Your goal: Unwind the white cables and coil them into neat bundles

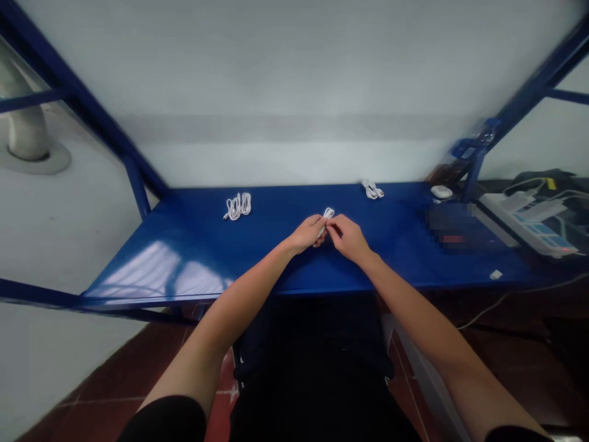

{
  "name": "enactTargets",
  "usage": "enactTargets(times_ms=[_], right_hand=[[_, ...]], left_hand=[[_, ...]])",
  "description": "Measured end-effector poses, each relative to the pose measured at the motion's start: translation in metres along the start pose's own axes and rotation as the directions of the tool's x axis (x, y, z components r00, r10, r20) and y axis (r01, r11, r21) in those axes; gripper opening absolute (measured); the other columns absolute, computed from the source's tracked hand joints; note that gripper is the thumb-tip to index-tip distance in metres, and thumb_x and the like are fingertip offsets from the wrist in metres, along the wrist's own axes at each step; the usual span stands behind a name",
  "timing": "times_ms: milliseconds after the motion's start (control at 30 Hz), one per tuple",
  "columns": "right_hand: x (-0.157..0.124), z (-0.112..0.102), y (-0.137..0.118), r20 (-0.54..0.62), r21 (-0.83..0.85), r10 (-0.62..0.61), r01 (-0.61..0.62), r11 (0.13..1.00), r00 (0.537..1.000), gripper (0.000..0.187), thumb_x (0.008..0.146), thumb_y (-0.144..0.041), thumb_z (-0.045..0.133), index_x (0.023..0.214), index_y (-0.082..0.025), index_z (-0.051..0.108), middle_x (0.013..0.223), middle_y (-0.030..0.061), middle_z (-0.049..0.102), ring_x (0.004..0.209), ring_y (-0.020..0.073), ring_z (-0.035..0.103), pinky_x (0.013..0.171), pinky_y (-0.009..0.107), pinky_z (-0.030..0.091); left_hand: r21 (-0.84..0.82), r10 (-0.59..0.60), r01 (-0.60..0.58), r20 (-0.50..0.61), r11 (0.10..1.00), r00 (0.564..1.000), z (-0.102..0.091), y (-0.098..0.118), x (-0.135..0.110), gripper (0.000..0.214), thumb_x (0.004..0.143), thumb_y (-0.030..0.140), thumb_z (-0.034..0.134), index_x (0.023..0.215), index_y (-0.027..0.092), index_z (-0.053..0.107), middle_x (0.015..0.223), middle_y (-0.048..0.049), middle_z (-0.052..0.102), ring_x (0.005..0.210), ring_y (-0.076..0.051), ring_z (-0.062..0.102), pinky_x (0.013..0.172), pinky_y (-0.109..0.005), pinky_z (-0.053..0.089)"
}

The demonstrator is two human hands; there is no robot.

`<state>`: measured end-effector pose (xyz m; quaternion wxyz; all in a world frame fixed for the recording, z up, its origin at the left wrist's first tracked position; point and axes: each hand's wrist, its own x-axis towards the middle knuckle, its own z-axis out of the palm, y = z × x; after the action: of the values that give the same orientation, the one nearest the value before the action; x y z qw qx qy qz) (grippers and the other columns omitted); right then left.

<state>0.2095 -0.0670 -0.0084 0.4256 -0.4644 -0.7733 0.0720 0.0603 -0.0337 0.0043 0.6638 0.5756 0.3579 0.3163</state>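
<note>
Over the middle of the blue table [193, 209], my left hand [307, 234] is closed around a folded white cable [328, 213], whose loops stick out past the fingers. My right hand [346, 236] pinches at the same bundle from the right, thumb and forefinger together; the fingertips partly hide what they grip. Coiled white cables [234, 207] lie to the left on the table. Another coiled white cable [369, 189] rests near the back edge, right of my hands.
At the right stand a plastic bottle [488, 132], a round white item [442, 192] and a white power strip [529, 224] with cords. A small white piece [496, 274] lies near the front edge. Blue frame bars [133, 178] rise at both sides, with a pale wall behind.
</note>
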Motion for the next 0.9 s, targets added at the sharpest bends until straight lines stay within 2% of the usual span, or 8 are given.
enactTargets(times_ms=[100,200,300,400,600,700,767,900], right_hand=[[0.000,0.001,0.000,-0.023,0.131,0.229,-0.224,0.966,0.973,0.017,0.087,-0.034,0.056,0.077,-0.020,0.059,0.071,0.0042,0.063,0.063,0.0167,0.058,0.060,0.029,0.049],[0.003,0.001,0.000,0.191,0.421,0.503,-0.534,0.733,0.843,0.031,0.081,-0.046,0.064,0.068,-0.019,0.058,0.055,-0.0004,0.055,0.044,0.0118,0.050,0.042,0.024,0.041],[0.006,-0.001,-0.002,0.426,0.637,0.524,-0.656,0.405,0.737,0.035,0.071,-0.048,0.075,0.065,-0.016,0.061,0.056,-0.0005,0.056,0.044,0.0092,0.049,0.037,0.021,0.040],[0.009,-0.003,-0.004,0.503,0.716,0.496,-0.663,0.220,0.708,0.031,0.065,-0.039,0.082,0.068,-0.014,0.064,0.062,-0.0002,0.059,0.048,0.0073,0.051,0.040,0.018,0.044],[0.011,-0.007,-0.003,0.568,0.705,0.501,-0.701,0.113,0.653,0.013,0.069,-0.016,0.079,0.073,-0.012,0.067,0.062,0.0000,0.061,0.050,0.0062,0.054,0.047,0.016,0.049],[0.014,-0.011,-0.002,0.594,0.706,0.511,-0.707,0.040,0.621,0.005,0.078,-0.014,0.070,0.075,-0.013,0.067,0.065,0.0020,0.064,0.051,0.0072,0.057,0.047,0.016,0.051],[0.015,-0.012,-0.001,0.616,0.700,0.507,-0.714,-0.002,0.603,0.009,0.083,-0.014,0.064,0.075,-0.013,0.068,0.065,0.0025,0.065,0.052,0.0078,0.058,0.048,0.016,0.052],[0.014,-0.012,0.000,0.611,0.691,0.512,-0.722,0.027,0.604,0.006,0.079,-0.010,0.067,0.074,-0.012,0.067,0.064,0.0020,0.064,0.051,0.0074,0.058,0.048,0.015,0.052]], left_hand=[[0.107,0.105,-0.095,-0.087,0.990,0.991,0.000,-0.003,0.001,0.019,0.099,0.032,0.040,0.084,0.020,0.041,0.053,0.0084,0.042,0.040,-0.006,0.040,0.043,-0.018,0.030],[0.313,0.288,-0.230,-0.152,0.921,0.946,-0.001,-0.008,0.002,0.012,0.098,0.030,0.042,0.090,0.020,0.041,0.057,0.0077,0.046,0.046,-0.008,0.044,0.050,-0.019,0.034],[0.484,0.394,-0.285,-0.139,0.828,0.908,-0.002,-0.009,-0.001,0.007,0.096,0.027,0.046,0.096,0.020,0.044,0.063,0.0056,0.050,0.055,-0.010,0.047,0.057,-0.021,0.035],[0.565,0.419,-0.286,-0.117,0.774,0.901,-0.003,-0.008,-0.003,0.009,0.094,0.025,0.048,0.100,0.020,0.046,0.067,0.0040,0.052,0.059,-0.012,0.049,0.059,-0.022,0.034],[0.604,0.441,-0.342,-0.019,0.720,0.897,-0.003,-0.008,-0.005,0.013,0.096,0.026,0.044,0.107,0.020,0.046,0.073,0.0026,0.054,0.061,-0.011,0.049,0.061,-0.021,0.034],[0.594,0.453,-0.360,-0.009,0.720,0.891,-0.003,-0.007,-0.006,0.016,0.096,0.026,0.042,0.110,0.020,0.046,0.075,0.0019,0.054,0.063,-0.011,0.051,0.062,-0.020,0.036],[0.586,0.465,-0.370,-0.014,0.721,0.885,-0.002,-0.007,-0.007,0.016,0.096,0.026,0.043,0.111,0.020,0.046,0.076,0.0017,0.054,0.064,-0.011,0.051,0.063,-0.020,0.036],[0.572,0.467,-0.379,-0.009,0.728,0.884,-0.001,-0.007,-0.007,0.016,0.095,0.025,0.045,0.110,0.020,0.048,0.074,0.0029,0.054,0.062,-0.011,0.050,0.063,-0.020,0.036]])
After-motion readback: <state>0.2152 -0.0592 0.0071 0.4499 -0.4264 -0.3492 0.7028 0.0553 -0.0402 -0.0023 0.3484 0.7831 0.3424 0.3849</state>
